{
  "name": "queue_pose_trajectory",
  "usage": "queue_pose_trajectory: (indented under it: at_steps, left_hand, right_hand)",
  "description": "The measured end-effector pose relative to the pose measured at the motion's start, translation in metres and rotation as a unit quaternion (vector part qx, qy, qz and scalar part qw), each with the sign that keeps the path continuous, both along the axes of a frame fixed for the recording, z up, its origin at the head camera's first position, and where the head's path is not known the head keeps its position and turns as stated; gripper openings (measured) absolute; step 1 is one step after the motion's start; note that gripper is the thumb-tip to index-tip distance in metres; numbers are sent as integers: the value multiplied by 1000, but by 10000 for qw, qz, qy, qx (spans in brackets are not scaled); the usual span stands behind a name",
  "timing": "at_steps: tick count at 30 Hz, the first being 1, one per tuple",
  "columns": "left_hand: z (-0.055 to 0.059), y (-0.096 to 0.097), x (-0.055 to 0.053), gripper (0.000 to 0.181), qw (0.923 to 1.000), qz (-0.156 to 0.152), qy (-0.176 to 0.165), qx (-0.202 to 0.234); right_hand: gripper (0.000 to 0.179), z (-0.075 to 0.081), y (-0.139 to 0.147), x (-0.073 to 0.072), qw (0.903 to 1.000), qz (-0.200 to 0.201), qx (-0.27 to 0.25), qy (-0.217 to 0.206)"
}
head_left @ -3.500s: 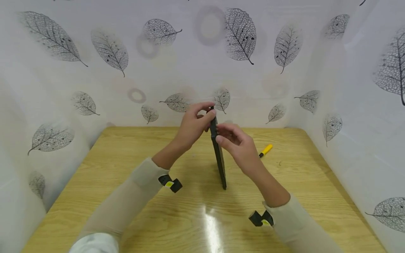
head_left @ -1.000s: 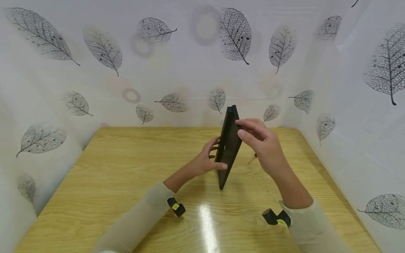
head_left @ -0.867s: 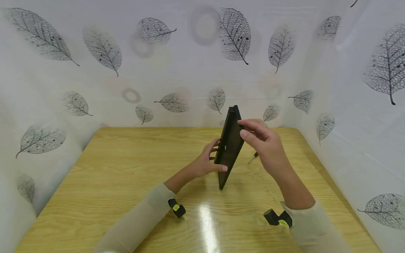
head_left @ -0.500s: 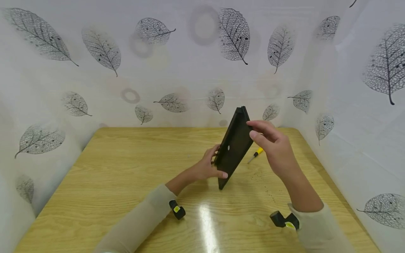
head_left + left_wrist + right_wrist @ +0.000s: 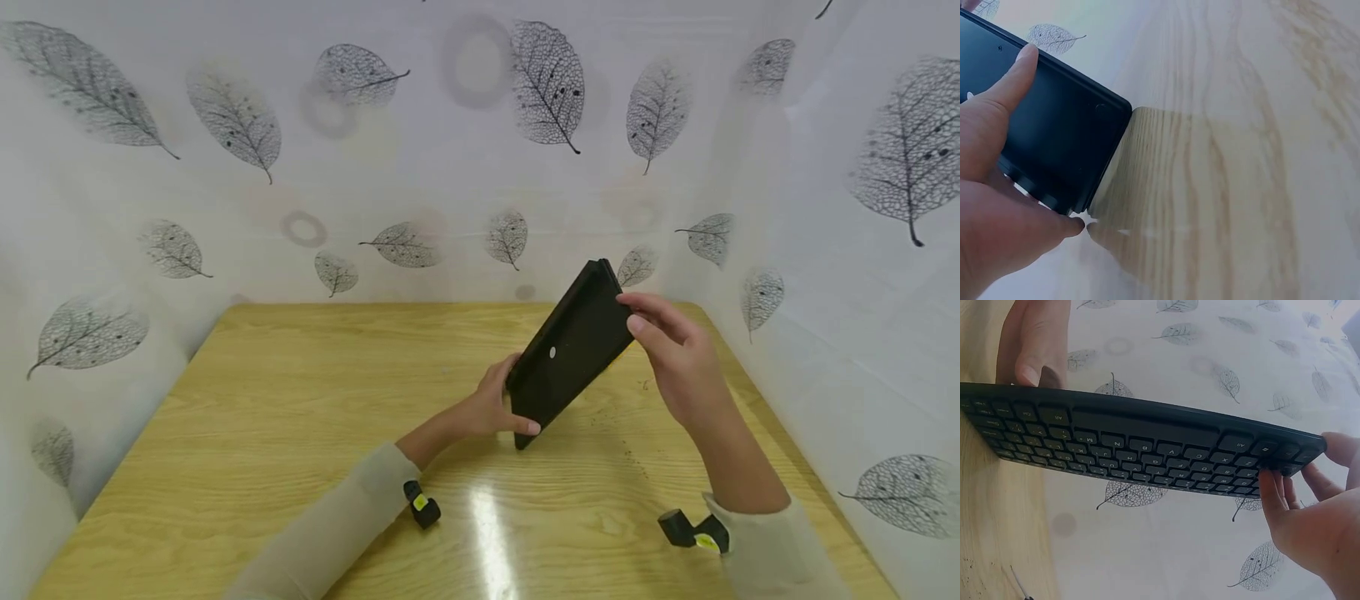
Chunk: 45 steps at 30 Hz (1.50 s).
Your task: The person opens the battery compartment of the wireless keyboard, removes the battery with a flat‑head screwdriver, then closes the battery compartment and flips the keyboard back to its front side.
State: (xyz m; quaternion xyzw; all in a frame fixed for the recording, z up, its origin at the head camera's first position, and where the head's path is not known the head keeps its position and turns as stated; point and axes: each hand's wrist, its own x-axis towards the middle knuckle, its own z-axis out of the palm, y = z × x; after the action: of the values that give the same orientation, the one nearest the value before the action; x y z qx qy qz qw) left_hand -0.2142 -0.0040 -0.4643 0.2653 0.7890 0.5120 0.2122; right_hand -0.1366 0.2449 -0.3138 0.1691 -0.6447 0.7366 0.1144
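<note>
Keyboard, black and compact, stands tilted over the wooden table, its long axis running from between 7 and 8 o'clock up to between 1 and 2, with the far edge of the table as 12. Its dark underside, marked with a white oval spot, faces the head camera. At the lower end, a corner meets its own reflection in the glossy tabletop, as the left wrist view shows.

Left hand grips that lower end at the keyboard's 8 o'clock, thumb laid across the underside and fingers wrapped behind. Right hand holds the raised end at about 2 o'clock in a narrow pinch. From the right wrist, letter keys such as N, B, V and C show, and some of that hand's fingers touch the key side.

Dark crumbs dot the wood toward the keyboard's 5 o'clock. A screwdriver lies between 7 and 8 o'clock in the right wrist view, its slim shaft and the start of a dark grip visible. Leaf-printed cloth surrounds the table from 9 through 12 to 3 o'clock.
</note>
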Motion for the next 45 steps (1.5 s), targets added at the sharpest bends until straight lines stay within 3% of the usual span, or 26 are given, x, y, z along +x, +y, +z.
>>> queue_pose_trajectory:
  at_steps: [11, 26, 34, 45]
  left_hand:
    - [-3, 1, 2, 117, 9995, 96, 2, -286]
    - [-8, -1, 4, 119, 9988, 239, -258, -334]
    - [-10, -6, 4, 119, 9986, 276, -199, -398]
    - [-8, -17, 1, 118, 9989, 291, -156, -324]
  right_hand:
    - [31, -7, 14, 1, 9987, 133, -493, -16]
    - [37, -24, 33, 0, 9866, 756, -1290, 657]
    - [36, -32, 40, -1, 9865, 828, -1279, 600]
    - [34, -41, 49, 2, 9959, 445, -708, 343]
